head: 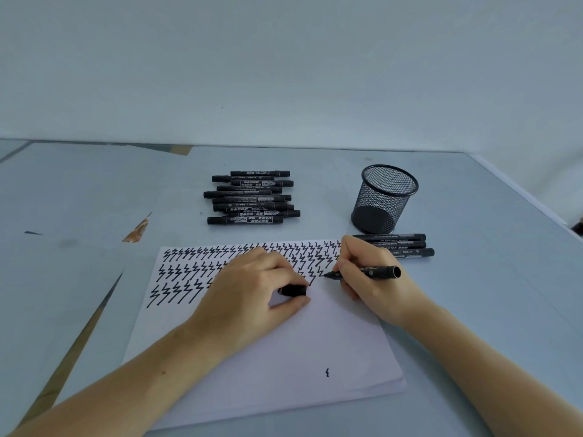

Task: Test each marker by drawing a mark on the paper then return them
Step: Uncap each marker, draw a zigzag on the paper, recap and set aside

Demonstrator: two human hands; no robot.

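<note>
A white paper stack (315, 342) lies in front of me, its upper part filled with rows of black zigzag marks. My right hand (369, 279) grips an uncapped black marker (375, 272) with its tip touching the paper at the end of the third row. My left hand (252, 288) rests on the paper and pinches the marker's black cap (294, 290). A pile of several capped black markers (250, 197) lies beyond the paper. Three more markers (400, 245) lie just behind my right hand.
A black mesh pen cup (385, 198) stands upright and looks empty, to the right of the marker pile. The grey table (489, 279) has an edge running along the right side. One small stray mark (327, 372) sits low on the paper.
</note>
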